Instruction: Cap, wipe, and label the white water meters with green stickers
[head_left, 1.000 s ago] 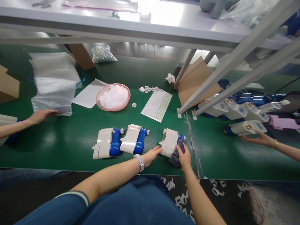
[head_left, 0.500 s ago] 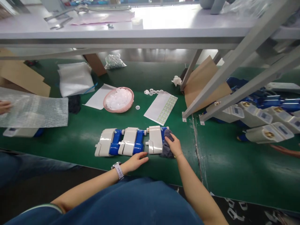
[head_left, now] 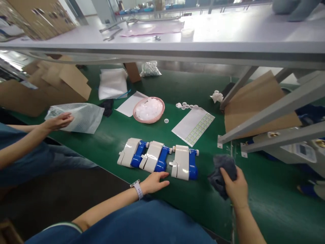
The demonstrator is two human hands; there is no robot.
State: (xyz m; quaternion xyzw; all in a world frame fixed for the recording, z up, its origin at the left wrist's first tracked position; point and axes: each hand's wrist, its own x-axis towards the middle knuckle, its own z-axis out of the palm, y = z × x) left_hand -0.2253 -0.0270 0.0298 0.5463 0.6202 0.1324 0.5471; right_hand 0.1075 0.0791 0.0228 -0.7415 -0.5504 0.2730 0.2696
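Three white and blue meter units lie side by side on the green belt (head_left: 106,135): the left unit (head_left: 131,157), the middle unit (head_left: 154,161) and the right unit (head_left: 183,162). My left hand (head_left: 154,181) rests flat on the belt just in front of the middle unit, fingers stretched out and holding nothing. My right hand (head_left: 235,188) is closed on a dark grey cloth (head_left: 221,171), lifted clear to the right of the right unit.
A pink bowl of white caps (head_left: 148,109), loose caps (head_left: 185,105) and a label sheet (head_left: 193,124) lie behind the units. Another person's hand (head_left: 58,121) holds a bubble bag (head_left: 83,117) at left. Cardboard (head_left: 256,101) and slanting frame bars (head_left: 274,108) stand at right.
My right hand has drawn the cloth off the right unit and moved away to the right. The view has swung left. The co-worker's bubble bag has shifted.
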